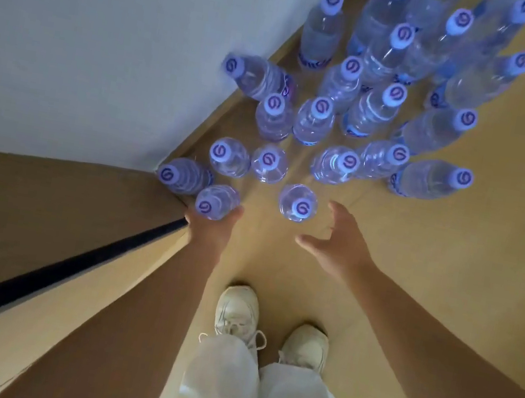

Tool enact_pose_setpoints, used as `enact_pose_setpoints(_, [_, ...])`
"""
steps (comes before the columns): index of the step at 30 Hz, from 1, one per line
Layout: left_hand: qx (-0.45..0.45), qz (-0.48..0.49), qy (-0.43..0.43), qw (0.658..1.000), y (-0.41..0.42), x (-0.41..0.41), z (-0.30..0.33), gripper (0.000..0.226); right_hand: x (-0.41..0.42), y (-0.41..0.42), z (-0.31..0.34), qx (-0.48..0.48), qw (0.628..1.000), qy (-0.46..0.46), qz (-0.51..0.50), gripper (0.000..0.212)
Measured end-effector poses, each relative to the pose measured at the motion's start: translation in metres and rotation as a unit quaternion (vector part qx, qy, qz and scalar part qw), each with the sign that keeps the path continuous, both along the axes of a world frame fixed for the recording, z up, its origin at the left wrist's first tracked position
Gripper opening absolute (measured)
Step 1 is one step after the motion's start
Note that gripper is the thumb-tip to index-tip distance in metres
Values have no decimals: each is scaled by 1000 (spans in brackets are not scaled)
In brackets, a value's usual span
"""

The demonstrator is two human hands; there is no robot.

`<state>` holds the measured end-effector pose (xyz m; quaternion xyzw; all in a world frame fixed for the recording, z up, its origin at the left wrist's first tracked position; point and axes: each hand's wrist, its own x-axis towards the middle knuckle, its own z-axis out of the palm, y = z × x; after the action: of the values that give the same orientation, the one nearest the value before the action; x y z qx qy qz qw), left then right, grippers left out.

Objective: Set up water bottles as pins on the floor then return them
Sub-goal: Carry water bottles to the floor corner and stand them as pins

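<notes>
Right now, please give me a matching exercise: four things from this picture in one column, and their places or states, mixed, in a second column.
1. left hand
2. right hand
3. bottle caps
4. shoes

A. open, holding nothing
B. pale, below the hands
C. grips a bottle
D. purple, with a swirl mark

Pairs: 1-C, 2-A, 3-D, 4-B

Twenty capped water bottles (313, 124) can be counted, clustered from centre left to the upper right of the frame; more may be cut off there. Two hands (337, 242) at centre, two shoes (237, 311) below.
</notes>
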<state>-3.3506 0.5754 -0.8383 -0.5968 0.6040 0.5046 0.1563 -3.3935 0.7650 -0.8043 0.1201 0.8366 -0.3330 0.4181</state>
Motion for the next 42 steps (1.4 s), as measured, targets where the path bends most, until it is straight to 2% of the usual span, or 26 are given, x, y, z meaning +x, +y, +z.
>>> enact_pose_setpoints(7, [-64, 55, 30, 996, -6, 0, -44, 66, -18, -17, -61, -34, 998, 16, 52, 97])
enact_pose_setpoints(12, [-93, 1, -22, 995, -10, -2, -34, 68, -16, -19, -65, 19, 988, 102, 112, 73])
enact_pose_setpoints(14, [-102, -26, -20, 994, -6, 3, -23, 64, -10, -15, -59, 37, 984, 119, 126, 72])
enact_pose_setpoints(18, [-113, -163, 6, 980, 4, 19, 9, 55, 12, -5, -26, 15, 990, 111, 82, 71])
enact_pose_setpoints(21, [-114, -217, 22, 969, 16, 30, 47, 55, 27, 6, 19, -27, 992, 116, 31, 62])
enact_pose_setpoints(25, [-109, -283, 52, 951, 32, 48, 113, 59, 41, 20, 98, -58, 989, 135, 14, 73])
enact_pose_setpoints(28, [-29, -240, 125, 962, 39, 60, 173, 66, 49, 30, 158, -67, 985, 158, 30, 65])
enact_pose_setpoints(30, [-7, -232, 170, 958, 41, 70, 212, 62, 56, 34, 201, -77, 978, 188, 43, 63])
enact_pose_setpoints(36, [-95, -216, 165, 958, 41, 114, 340, 35, 83, 24, 328, -91, 959, 256, 84, 63])
enact_pose_setpoints(42, [-160, -149, 120, 968, 16, 183, 471, 42, 133, -1, 431, -153, 925, 305, 169, 61])
